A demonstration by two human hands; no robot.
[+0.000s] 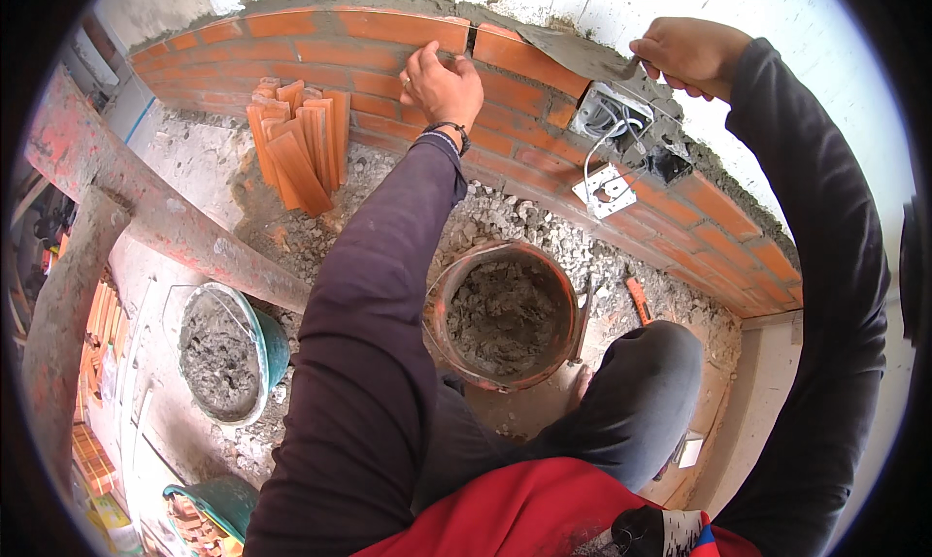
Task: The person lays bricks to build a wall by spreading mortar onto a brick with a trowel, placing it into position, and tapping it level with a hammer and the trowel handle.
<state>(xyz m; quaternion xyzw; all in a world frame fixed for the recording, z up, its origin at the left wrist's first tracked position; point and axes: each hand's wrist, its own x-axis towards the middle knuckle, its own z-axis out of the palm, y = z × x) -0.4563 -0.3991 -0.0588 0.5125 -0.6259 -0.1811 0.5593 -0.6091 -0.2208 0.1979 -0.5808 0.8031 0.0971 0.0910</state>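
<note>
My right hand [694, 54] is closed round the handle of a trowel [581, 54]. The blade lies along the top edge of an orange brick strip [529, 64], against the mortar under the white wall. My left hand [445, 86] is in front of the brick facing [383, 57], just below another strip in the top row. Its fingers are loosely bent with the thumb apart, and nothing shows in them. A narrow dark gap separates the two top strips. Between my arms, a bucket of grey mortar [510, 310] stands by my knees.
Loose brick strips [303, 140] lean in a stack before the wall. An open electrical box [612, 115] has wires and a hanging white plate [604, 190]. A green mortar bucket [267, 348] and a paint-stained pole [184, 208] are left. An orange-handled tool [638, 300] lies on rubble.
</note>
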